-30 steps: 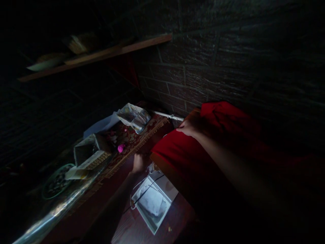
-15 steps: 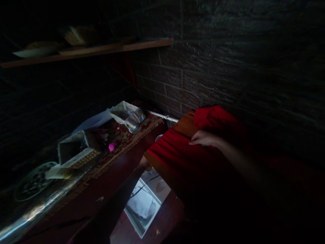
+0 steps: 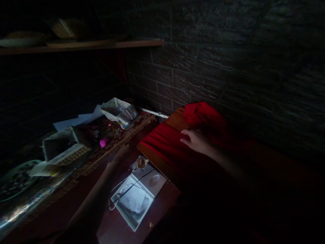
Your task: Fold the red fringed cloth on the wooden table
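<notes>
A red cloth (image 3: 162, 135) lies over a brown wooden surface (image 3: 175, 119), with another bunched red cloth (image 3: 203, 113) farther back. Just over the flat cloth, my right hand (image 3: 195, 139) has its thumb and fingers apart and holds nothing. My left hand (image 3: 122, 154) is a dark shape left of the wooden surface, beside the fringed table cover; its fingers are too dark and blurred to make out. Below the wooden edge sits a white box-like tray (image 3: 156, 189) with a cord across it. A crumpled brownish thing (image 3: 141, 162) is at its far end.
Along the left stand a cloth-lined basket (image 3: 119, 110), a second basket (image 3: 76, 152), a pink ball-like thing (image 3: 103, 142) and a green-rimmed bowl (image 3: 33, 162) on a fringed patterned cover (image 3: 134, 130). A wooden shelf (image 3: 142, 43) juts from the dark brick wall above.
My left hand has left the wooden surface's corner and moved left. My right hand has lifted from the red cloth and its fingers have spread. The view has shifted slightly right.
</notes>
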`<control>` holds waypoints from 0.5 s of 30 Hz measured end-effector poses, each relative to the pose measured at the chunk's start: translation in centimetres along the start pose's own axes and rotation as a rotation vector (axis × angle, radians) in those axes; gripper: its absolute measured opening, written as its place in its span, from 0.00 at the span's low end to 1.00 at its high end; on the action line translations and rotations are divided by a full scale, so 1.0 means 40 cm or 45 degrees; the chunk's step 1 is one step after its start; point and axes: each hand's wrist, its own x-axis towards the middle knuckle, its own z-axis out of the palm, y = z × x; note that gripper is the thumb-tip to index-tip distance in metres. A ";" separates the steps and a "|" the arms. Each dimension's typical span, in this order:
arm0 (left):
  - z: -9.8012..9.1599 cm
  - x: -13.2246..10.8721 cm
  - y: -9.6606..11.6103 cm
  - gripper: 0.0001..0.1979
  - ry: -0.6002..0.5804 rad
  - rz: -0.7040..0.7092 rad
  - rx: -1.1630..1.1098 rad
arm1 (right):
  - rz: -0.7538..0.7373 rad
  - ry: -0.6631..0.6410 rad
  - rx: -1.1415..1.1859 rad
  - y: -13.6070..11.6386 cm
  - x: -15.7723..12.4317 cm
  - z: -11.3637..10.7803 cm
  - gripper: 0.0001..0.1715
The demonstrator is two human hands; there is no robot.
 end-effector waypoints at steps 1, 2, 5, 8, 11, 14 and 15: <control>-0.014 -0.013 0.016 0.18 0.047 -0.009 -0.006 | -0.045 0.010 -0.006 -0.017 -0.062 0.006 0.17; -0.025 -0.023 0.040 0.21 0.103 0.003 -0.019 | -0.076 0.010 -0.020 -0.031 -0.127 0.018 0.16; -0.035 -0.041 0.145 0.26 0.161 0.260 -0.063 | -0.111 0.033 -0.207 -0.050 -0.312 0.078 0.14; -0.016 -0.036 0.240 0.29 0.001 0.643 -0.045 | -0.124 0.134 -0.427 -0.045 -0.428 0.140 0.12; 0.014 -0.021 0.271 0.28 -0.100 0.814 0.009 | -0.113 0.190 -0.539 -0.037 -0.466 0.173 0.10; 0.031 -0.012 0.262 0.28 -0.099 0.793 0.096 | -0.096 0.251 -0.536 -0.030 -0.470 0.188 0.05; 0.032 -0.013 0.262 0.29 -0.104 0.765 0.140 | -0.118 0.274 -0.529 -0.028 -0.473 0.193 0.05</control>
